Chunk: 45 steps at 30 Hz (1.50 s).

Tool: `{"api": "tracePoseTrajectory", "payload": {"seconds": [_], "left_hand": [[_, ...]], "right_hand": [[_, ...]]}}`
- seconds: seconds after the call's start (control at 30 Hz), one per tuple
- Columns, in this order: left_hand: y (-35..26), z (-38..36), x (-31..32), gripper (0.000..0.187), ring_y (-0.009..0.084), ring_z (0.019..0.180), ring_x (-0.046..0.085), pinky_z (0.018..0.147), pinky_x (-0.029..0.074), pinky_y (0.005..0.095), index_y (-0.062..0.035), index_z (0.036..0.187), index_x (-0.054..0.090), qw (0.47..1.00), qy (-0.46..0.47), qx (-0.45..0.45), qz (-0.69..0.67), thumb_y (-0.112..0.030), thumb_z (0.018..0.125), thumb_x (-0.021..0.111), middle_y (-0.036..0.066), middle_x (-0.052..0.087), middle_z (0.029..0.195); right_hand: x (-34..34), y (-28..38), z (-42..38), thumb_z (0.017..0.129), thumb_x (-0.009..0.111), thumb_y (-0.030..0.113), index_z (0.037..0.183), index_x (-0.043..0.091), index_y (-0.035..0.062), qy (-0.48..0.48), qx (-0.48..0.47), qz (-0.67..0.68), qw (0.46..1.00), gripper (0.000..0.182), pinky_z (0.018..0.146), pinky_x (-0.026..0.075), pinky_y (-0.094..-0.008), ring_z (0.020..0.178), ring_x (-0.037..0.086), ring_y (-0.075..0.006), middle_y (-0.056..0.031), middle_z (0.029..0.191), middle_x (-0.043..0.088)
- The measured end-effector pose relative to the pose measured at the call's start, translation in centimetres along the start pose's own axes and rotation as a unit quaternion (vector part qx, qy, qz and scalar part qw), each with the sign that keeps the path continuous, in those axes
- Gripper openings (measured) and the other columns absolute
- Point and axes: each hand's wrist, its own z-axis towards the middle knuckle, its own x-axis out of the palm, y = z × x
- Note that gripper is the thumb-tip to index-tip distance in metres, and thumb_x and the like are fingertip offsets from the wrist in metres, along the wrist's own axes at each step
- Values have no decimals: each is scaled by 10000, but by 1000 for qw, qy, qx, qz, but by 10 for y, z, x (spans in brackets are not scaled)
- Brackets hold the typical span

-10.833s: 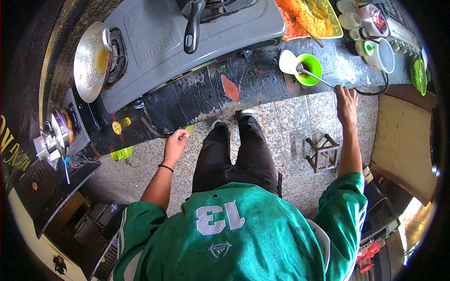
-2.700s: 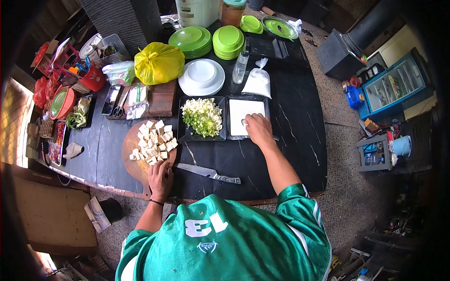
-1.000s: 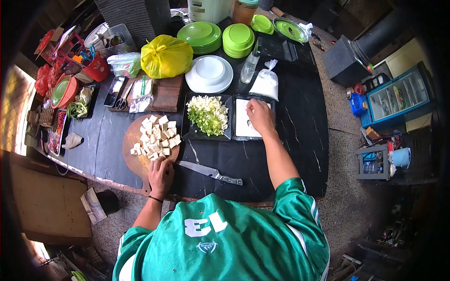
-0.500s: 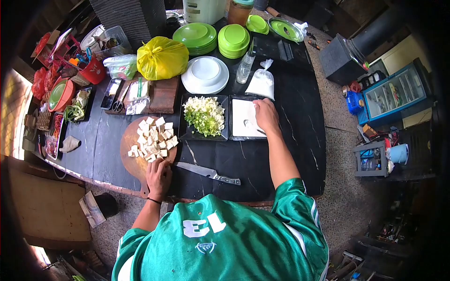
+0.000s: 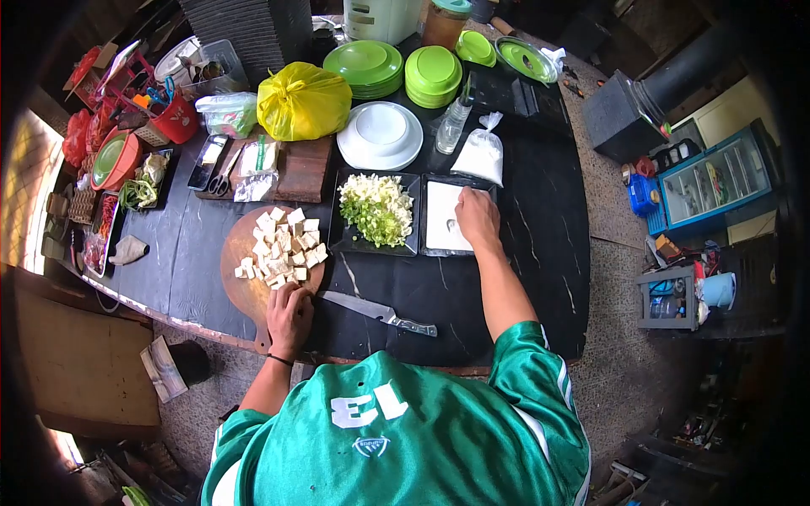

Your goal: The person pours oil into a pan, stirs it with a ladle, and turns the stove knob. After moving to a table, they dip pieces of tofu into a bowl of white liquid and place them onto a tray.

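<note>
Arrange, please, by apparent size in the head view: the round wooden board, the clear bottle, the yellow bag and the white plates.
1. Round wooden board
2. Yellow bag and white plates: too close to rank
3. Clear bottle

We count one left hand (image 5: 289, 312), one right hand (image 5: 477, 218), one knife (image 5: 380, 312), one round board (image 5: 240, 295), one rectangular board (image 5: 304, 173), one pair of scissors (image 5: 222, 180) and two square black trays (image 5: 416, 248) mid-table, while the pale cubes (image 5: 281, 249) number more than twenty, heaped too closely for us to give an exact figure. Beyond these we find one stack of white dishes (image 5: 380, 135), two tall green stacks (image 5: 433, 78), one yellow bag (image 5: 304, 101), one knotted white bag (image 5: 479, 156) and one clear bottle (image 5: 452, 126).
</note>
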Motion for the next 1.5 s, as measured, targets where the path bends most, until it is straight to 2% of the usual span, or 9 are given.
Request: {"api": "tracePoseTrajectory", "payload": {"seconds": [0.13, 0.2, 0.37, 0.57, 0.77, 0.83, 1.07, 1.3, 1.5], "left_hand": [[-2, 0, -2, 198, 324, 1006, 651, 872, 553, 430, -96, 1053, 726, 1000, 3, -1, -4, -46, 864, 759, 100, 689, 1125], [0, 0, 0, 196, 325, 1008, 653, 875, 554, 433, -95, 1057, 724, 1000, 4, -6, 0, -50, 869, 760, 101, 689, 1126], [0, -1, 0, 189, 326, 1010, 655, 877, 553, 436, -95, 1060, 723, 1000, 3, -1, -2, -52, 879, 757, 103, 689, 1129], [-1, 0, -1, 184, 326, 1014, 657, 881, 554, 434, -97, 1053, 725, 1000, 2, -4, -4, -44, 879, 754, 103, 690, 1128], [-2, 1, -1, 198, 320, 1019, 660, 882, 555, 431, -102, 1049, 735, 1000, 4, -4, -6, -38, 864, 760, 95, 692, 1121], [-1, 2, 0, 202, 319, 1020, 660, 882, 555, 431, -104, 1050, 737, 1000, -1, -4, -4, -39, 860, 761, 94, 692, 1120], [1, 0, 1, 201, 322, 1014, 661, 877, 556, 430, -101, 1050, 735, 1000, -3, -5, -4, -39, 860, 761, 98, 692, 1118], [2, -1, 2, 229, 329, 998, 659, 857, 560, 432, -100, 1064, 719, 1000, -15, -3, -3, -26, 851, 763, 103, 691, 1122], [6, -1, 0, 306, 333, 993, 658, 853, 561, 439, -105, 1109, 702, 1000, -18, 10, -13, -22, 823, 770, 111, 684, 1142]], "right_hand": [[-12, 27, -5, 937, 710, 150, 1026, 706, 48, 34, -5, 11, 999, 135, 905, 578, -515, 1044, 719, -390, -172, 1011, 761], [-30, 42, -5, 911, 745, 164, 1020, 704, 49, 76, 48, 92, 992, 164, 871, 580, -513, 1008, 730, -401, -174, 998, 762], [-23, 27, 6, 900, 760, 157, 1021, 712, 43, 113, 77, 175, 975, 173, 857, 579, -480, 992, 753, -384, -175, 1021, 780], [-16, 4, 4, 922, 722, 101, 1049, 705, 53, 84, 54, 138, 985, 137, 879, 581, -467, 1003, 752, -375, -159, 1032, 785], [-31, 0, -2, 937, 703, 90, 1102, 690, 90, 22, 15, 17, 999, 165, 897, 573, -501, 1061, 723, -366, -138, 1047, 780], [-42, 6, -3, 944, 698, 92, 1082, 683, 97, 19, -11, 74, 997, 140, 893, 566, -504, 1034, 714, -357, -111, 1041, 779], [-45, 16, -8, 938, 705, 102, 1093, 673, 113, 15, -40, 36, 998, 158, 875, 569, -491, 1029, 711, -344, -84, 1019, 779], [-48, 71, -35, 942, 728, 125, 1059, 676, 104, 70, -78, 197, 975, 130, 891, 578, -459, 1038, 712, -311, -62, 1017, 771], [-22, 122, -54, 938, 761, 130, 999, 718, 87, 29, -119, 246, 961, 87, 857, 571, -461, 985, 703, -324, -71, 986, 764]]}}
